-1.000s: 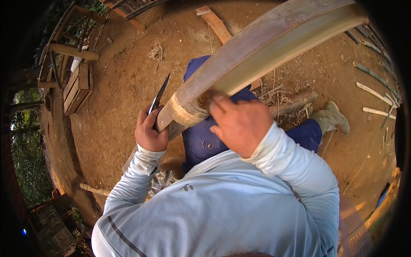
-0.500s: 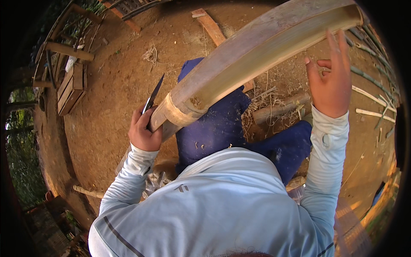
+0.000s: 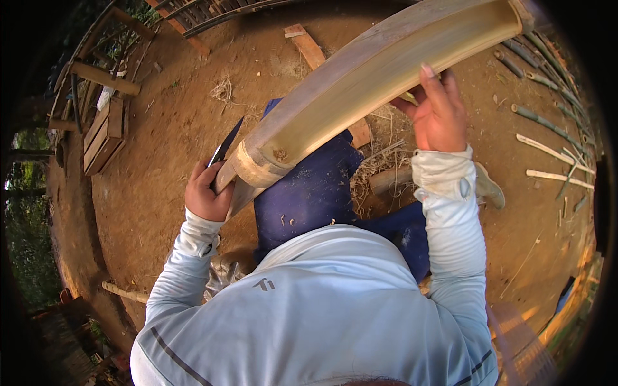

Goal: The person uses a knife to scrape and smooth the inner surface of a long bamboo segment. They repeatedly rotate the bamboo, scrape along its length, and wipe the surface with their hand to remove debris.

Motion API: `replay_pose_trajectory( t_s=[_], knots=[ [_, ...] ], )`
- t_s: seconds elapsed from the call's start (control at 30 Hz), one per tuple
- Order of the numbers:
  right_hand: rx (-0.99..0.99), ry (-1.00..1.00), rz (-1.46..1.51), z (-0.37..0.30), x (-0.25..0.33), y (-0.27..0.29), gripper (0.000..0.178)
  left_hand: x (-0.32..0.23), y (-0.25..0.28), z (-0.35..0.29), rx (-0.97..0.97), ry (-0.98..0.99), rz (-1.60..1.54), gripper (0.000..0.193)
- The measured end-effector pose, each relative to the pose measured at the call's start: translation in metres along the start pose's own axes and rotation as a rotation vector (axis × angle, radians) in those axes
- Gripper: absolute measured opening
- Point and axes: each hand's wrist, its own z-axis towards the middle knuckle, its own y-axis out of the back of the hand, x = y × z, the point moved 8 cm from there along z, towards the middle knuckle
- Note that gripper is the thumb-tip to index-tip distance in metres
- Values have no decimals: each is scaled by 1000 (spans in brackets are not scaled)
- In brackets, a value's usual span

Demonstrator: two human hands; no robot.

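Observation:
A long half-round length of split bamboo (image 3: 373,83) slants from low left to far upper right, its pale hollow side showing and a thick node ring near its left end. My left hand (image 3: 209,193) is closed round its narrow left end and also keeps a knife (image 3: 230,138) there, the dark blade pointing up and away. The knife's handle is hidden in that hand. At the bamboo's near edge, right of its middle, my right hand (image 3: 441,116) grips the rim with bent fingers; part of the thumb side goes behind the edge. My blue-trousered leg (image 3: 309,186) lies beneath the bamboo.
Shavings (image 3: 376,167) and a short log (image 3: 389,180) lie on the dirt beyond my legs. Bamboo poles (image 3: 544,122) and pale strips (image 3: 557,177) are at the right. A wooden crate (image 3: 103,138) stands at the left, a reddish plank (image 3: 306,45) ahead.
My right hand has come left and inward, from open beside the bamboo's far end to its near edge. The bamboo and my left hand with the knife have shifted slightly left.

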Motion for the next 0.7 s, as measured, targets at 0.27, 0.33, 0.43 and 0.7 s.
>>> replay_pose_trajectory(
  t_s=[0.27, 0.33, 0.43, 0.7],
  knots=[
    [68, -124, -51, 9, -20, -25, 35, 8, 2, 14, 93, -106, -150, 53],
    [93, -133, -62, 10, -20, -26, 37, 18, 7, 12, -8, -82, -215, 47],
    [129, -125, -76, 9, -16, -33, 38, 41, 9, 8, -154, 122, -436, 36],
    [158, -138, -96, 8, -18, -33, 40, 122, 45, -51, -661, 410, -777, 57]
  ],
)
